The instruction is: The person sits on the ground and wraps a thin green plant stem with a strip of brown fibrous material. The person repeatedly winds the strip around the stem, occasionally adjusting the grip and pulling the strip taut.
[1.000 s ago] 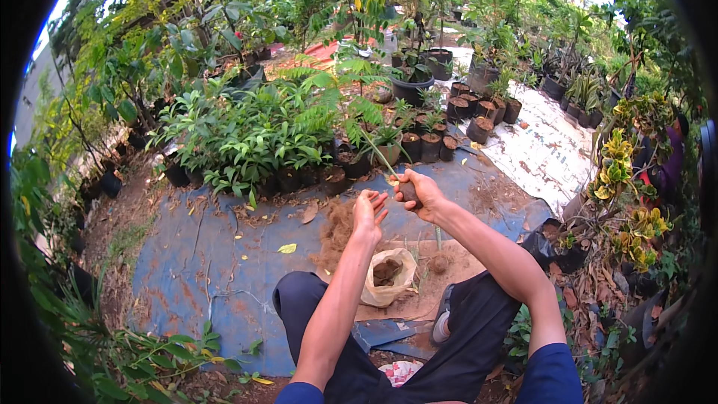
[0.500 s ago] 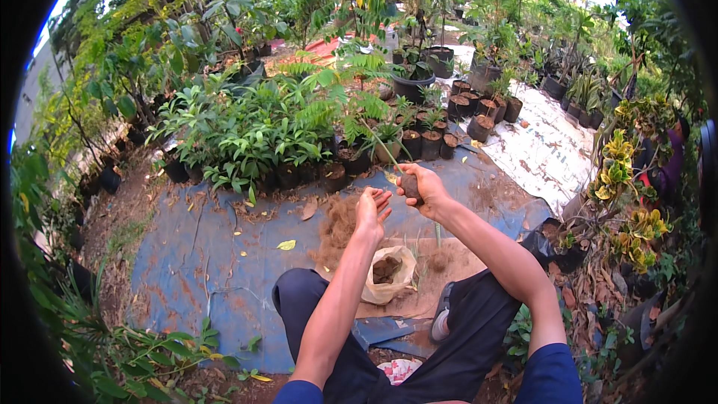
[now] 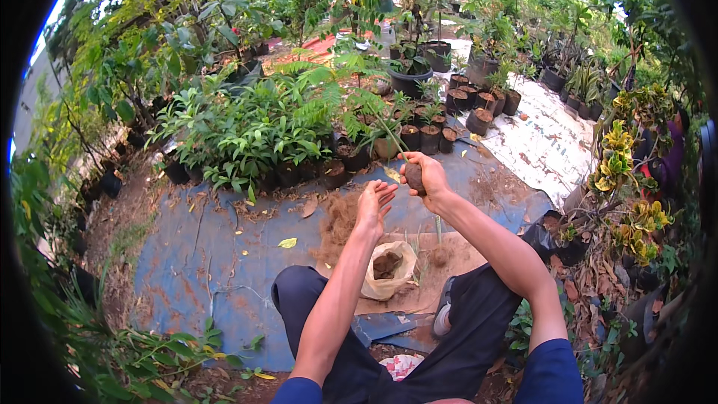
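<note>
Right hand [image 3: 431, 175] had its fingers curled round a brown clod [image 3: 414, 174], so that hand was nearest; a green stem [image 3: 390, 133] ran up from the grip, long axis slanting away and leftward. Left hand [image 3: 373, 206] was loosely open, nothing visible in it, near but not touching. From it, the clod lay rightward and slightly farther out, beyond the pale sack [image 3: 381, 289].

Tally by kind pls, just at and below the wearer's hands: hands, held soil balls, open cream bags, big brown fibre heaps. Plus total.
Hands: 2 (left hand, open; right hand, holding the ball)
Soil ball: 1
Open cream bag: 1
Big brown fibre heap: 1
Total: 5
</note>
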`<state>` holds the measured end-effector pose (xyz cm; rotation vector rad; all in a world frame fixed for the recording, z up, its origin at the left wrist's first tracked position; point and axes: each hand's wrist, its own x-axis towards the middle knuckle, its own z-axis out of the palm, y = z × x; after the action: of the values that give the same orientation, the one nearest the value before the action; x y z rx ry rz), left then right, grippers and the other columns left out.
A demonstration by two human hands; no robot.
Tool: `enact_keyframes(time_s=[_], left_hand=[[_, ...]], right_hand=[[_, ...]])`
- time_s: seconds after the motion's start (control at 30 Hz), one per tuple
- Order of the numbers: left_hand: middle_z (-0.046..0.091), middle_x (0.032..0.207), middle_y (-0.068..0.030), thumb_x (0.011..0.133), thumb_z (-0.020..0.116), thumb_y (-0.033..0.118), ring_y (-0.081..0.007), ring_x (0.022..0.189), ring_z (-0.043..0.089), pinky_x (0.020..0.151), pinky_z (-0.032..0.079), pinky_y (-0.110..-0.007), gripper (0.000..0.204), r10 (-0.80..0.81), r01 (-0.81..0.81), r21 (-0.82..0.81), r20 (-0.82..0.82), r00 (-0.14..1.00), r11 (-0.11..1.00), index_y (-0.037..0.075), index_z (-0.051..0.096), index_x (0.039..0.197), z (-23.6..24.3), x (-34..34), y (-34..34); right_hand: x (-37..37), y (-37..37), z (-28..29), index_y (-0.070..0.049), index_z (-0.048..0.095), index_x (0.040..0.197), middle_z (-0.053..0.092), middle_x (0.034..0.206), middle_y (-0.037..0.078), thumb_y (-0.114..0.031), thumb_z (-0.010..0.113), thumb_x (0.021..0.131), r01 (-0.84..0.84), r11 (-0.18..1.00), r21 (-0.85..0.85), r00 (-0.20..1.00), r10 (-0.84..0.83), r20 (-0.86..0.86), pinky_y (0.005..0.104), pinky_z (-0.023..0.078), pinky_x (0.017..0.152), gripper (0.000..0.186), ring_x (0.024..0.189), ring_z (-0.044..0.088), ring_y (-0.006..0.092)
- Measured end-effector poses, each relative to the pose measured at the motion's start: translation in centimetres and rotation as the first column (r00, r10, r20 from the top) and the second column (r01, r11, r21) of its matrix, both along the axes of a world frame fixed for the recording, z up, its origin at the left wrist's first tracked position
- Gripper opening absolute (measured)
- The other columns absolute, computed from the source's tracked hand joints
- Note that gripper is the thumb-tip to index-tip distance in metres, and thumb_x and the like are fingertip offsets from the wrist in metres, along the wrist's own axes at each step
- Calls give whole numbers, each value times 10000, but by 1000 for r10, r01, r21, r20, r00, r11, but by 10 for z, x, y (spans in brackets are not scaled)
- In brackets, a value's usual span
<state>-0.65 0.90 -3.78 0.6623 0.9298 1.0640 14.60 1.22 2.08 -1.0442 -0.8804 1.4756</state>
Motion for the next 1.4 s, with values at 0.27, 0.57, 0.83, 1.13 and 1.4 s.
enact_keyframes(time_s=[0.27,0.57,0.83,1.13,1.4], left_hand=[[592,1215,-46,979,539,477,-155,1153,543,960,435,-368,507,-128,58,332,194,972,942,95,481,1307,16,23,-11],[673,1034,-60,887,620,233,-191,937,665,899,543,-368,238,58,-133,105,529,846,985,81,602,1069,12,2,-4],[574,720,-49,907,643,239,-148,520,544,381,382,-220,205,144,-201,86,439,887,976,67,532,906,23,-2,-7],[639,911,-95,926,625,325,-180,780,631,665,530,-276,331,36,-116,112,547,836,987,26,565,1055,32,-1,-10],[659,1101,-104,948,593,317,-204,907,660,823,579,-332,336,-70,-40,168,603,795,985,30,587,1124,29,9,-12]], right_hand=[[-15,-2,-11,-10,507,1294,653,1167,149,-360,344,1063,-26,897,442,849,-213,484,411,448,983,450,1077,623,256],[-16,-10,4,23,643,1055,688,993,178,-331,369,1048,-71,743,666,789,-367,493,383,489,834,448,958,651,286],[-10,-9,-1,29,673,950,696,913,121,-436,307,1051,-67,817,573,813,-288,507,361,471,851,600,890,635,210],[-9,-6,-5,10,665,972,680,965,109,-497,266,1047,-71,821,566,830,-265,490,379,479,866,649,926,624,211],[-3,-7,-2,2,626,922,638,914,90,-418,328,1054,3,771,637,835,-353,422,350,473,785,532,850,584,179]])
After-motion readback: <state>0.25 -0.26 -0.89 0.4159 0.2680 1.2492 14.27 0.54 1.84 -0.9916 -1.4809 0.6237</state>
